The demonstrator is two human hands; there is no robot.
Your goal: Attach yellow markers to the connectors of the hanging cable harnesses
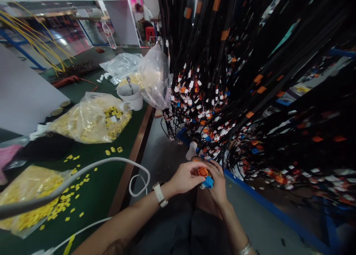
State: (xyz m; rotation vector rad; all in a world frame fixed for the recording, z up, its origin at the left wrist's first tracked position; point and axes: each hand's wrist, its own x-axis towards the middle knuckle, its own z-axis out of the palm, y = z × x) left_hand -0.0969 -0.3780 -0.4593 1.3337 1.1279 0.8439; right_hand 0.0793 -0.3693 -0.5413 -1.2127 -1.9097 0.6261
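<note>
lower middle of the frame: the person's left hand [185, 177] and right hand [218, 184] meet over the lap, fingers curled and pressed together around a small orange connector [203, 172] with a blue connector [207, 182] just below it. both hands pinch the pair; how the two pieces join is hidden by the fingers. one white wristwatch [160, 194] on the left wrist, a bracelet [246, 248] on the right, partly cut off at the bottom edge.

right half of the frame: a hanging mass of black wire harnesses [250, 80], too dense to count, tips tagged white, orange and blue. far right goes dark and hard to read.

left of the frame: green workbench [105, 184]. two clear bags of yellow clips [89, 119] counted, lower one cut off at the left edge; loose yellow clips scattered between them. one white mug [130, 95] with a spoon in it, beside an emptier plastic bag [150, 73]. one white cable [111, 162] loops across the bench edge.

upper middle: a person, small and distant.
</note>
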